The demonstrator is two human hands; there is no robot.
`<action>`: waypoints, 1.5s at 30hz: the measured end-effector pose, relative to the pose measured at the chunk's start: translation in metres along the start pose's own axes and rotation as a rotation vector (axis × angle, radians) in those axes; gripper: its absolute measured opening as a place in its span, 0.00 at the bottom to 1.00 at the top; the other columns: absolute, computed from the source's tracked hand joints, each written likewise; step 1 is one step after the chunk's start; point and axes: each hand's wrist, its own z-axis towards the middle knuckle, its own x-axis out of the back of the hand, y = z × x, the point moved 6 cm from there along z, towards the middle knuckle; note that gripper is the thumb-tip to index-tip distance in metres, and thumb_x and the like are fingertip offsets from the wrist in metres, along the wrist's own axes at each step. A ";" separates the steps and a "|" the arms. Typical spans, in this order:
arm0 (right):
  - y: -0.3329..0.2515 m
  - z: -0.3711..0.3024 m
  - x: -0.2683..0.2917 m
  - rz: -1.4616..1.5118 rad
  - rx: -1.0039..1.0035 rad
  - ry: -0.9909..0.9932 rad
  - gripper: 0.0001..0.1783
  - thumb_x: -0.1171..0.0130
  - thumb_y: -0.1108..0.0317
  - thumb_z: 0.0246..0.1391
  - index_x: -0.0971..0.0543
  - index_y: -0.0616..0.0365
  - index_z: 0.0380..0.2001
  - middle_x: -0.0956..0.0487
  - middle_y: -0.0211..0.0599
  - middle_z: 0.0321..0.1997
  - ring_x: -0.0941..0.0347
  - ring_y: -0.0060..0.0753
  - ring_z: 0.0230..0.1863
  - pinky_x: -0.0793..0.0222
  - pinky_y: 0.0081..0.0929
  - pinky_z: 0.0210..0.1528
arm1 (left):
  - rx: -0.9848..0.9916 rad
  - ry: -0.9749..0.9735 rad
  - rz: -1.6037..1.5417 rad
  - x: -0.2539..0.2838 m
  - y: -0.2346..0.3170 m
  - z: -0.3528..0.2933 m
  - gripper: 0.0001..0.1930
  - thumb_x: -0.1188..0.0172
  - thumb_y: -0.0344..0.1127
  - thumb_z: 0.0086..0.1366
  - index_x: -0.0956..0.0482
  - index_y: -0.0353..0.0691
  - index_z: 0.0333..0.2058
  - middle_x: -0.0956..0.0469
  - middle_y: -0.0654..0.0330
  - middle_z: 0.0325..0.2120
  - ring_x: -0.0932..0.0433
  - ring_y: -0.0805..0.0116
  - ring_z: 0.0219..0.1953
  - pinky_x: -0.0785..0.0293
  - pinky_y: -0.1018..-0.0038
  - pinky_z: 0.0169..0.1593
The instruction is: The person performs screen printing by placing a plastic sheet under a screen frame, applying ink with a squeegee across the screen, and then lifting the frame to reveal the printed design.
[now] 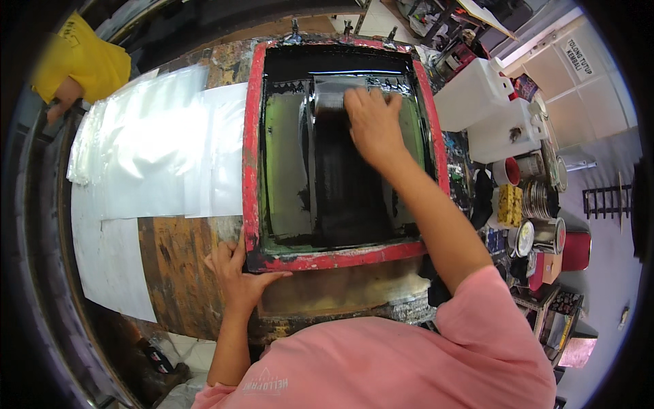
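A red-edged screen-printing frame point(251, 157) lies on the table, its mesh coated with black ink point(347, 184) down the middle. My right hand point(375, 123) is closed on a squeegee point(330, 94) near the far end of the mesh; the tool is blurred and partly hidden by my fingers. At the near left corner of the frame, my left hand point(238, 276) rests with its fingers spread, the index along the left side and the thumb along the front edge. Olive-green areas point(286, 157) show on both sides of the black band.
Clear plastic sheets or bags point(150, 150) are spread left of the frame over the stained wooden table point(177, 252). White jugs point(470, 95), cans point(547, 235) and a yellow sponge point(509, 204) crowd the right side. Clamps point(347, 28) stand behind the frame. A person in yellow point(88, 58) is at far left.
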 end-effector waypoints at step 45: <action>0.019 0.031 0.288 0.055 0.127 0.305 0.24 0.48 0.54 0.71 0.22 0.64 0.57 0.20 0.60 0.53 0.25 0.64 0.56 0.33 0.48 0.61 | 0.328 0.502 0.167 0.138 -0.248 0.070 0.34 0.32 0.45 0.72 0.29 0.38 0.72 0.26 0.53 0.71 0.42 0.54 0.80 0.74 0.40 0.80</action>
